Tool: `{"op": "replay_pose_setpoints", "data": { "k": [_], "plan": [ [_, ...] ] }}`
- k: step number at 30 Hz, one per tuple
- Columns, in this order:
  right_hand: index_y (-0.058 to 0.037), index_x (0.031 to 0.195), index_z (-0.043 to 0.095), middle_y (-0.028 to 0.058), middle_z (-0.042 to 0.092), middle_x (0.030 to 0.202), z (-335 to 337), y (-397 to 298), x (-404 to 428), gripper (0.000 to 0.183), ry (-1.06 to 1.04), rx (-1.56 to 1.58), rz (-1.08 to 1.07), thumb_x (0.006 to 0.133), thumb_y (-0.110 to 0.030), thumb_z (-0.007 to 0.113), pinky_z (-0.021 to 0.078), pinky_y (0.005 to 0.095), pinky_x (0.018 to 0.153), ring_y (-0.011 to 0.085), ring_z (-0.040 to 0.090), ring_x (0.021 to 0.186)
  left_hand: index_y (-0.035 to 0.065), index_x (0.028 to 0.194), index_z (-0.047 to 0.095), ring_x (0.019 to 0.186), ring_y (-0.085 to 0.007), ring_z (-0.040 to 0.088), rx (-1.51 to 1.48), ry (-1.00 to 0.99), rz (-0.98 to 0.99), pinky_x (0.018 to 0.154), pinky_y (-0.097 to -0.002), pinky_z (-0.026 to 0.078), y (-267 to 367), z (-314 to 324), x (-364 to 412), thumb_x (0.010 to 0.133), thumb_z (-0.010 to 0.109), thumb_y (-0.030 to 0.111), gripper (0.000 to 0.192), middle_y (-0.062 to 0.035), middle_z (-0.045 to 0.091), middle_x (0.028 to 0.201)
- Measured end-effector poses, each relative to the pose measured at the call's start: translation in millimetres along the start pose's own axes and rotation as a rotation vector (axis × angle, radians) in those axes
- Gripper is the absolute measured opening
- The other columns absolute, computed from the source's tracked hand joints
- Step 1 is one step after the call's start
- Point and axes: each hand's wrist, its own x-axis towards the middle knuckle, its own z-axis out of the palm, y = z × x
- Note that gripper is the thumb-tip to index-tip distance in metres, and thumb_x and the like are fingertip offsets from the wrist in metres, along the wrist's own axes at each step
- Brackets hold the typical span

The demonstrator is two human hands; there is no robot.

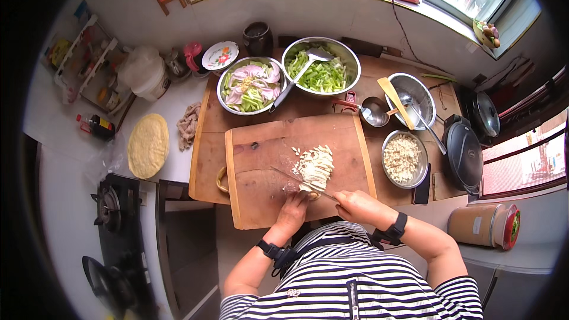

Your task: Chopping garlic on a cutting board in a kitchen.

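A kitchen knife (306, 182) is held by its handle in my right hand (361, 206), its thin blade slanting up and left across the wooden cutting board (262, 186). My left hand (293, 213) bends its fingertips down onto a pale piece of food with a browned edge (314, 196), close beside the blade and partly hidden by it. Beyond the knife lies a heap of pale cut strips (315, 164), with small bits and crumbs scattered at its left side. The strips' exact kind cannot be told.
Behind the board stand a bowl of sliced onion and greens (251, 86) and a bowl of chopped greens (322, 71) with a spatula (318, 55). To the right are a bowl of pale diced food (402, 158), a phone (422, 186) and a black electric pan (463, 155). Round flatbreads (148, 146) lie left.
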Motion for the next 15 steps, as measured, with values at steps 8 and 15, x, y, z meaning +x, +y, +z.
{"op": "replay_pose_setpoints", "data": {
  "k": [8, 15],
  "plan": [
    [0.0005, 0.083, 0.045, 0.0178, 0.053, 0.073, 5, -2, 0, 0.016, -0.137, -0.04, 0.033, 0.077, -0.01, 0.054, 0.0447, 0.0443, 0.057, 0.0374, 0.055, 0.064, 0.0009, 0.102, 0.057, 0.092, -0.032, 0.051, -0.035, 0.017, -0.009, 0.081, -0.0371, 0.046, -5, 9, -3, 0.071, 0.052, -0.001, 0.031, -0.0122, 0.054, 0.103],
    [-0.0002, 0.084, 0.045, 0.0196, 0.054, 0.073, 24, 10, 5, 0.015, 0.009, 0.009, 0.03, 0.074, -0.008, 0.053, 0.0448, 0.0455, 0.057, 0.0382, 0.055, 0.064, 0.0017, 0.104, 0.057, 0.096, -0.0307, 0.051, -0.086, 0.013, 0.035, 0.082, -0.0379, 0.045, -1, 0, 3, 0.073, 0.052, -0.001, 0.031, -0.0125, 0.055, 0.105]
  ]
}}
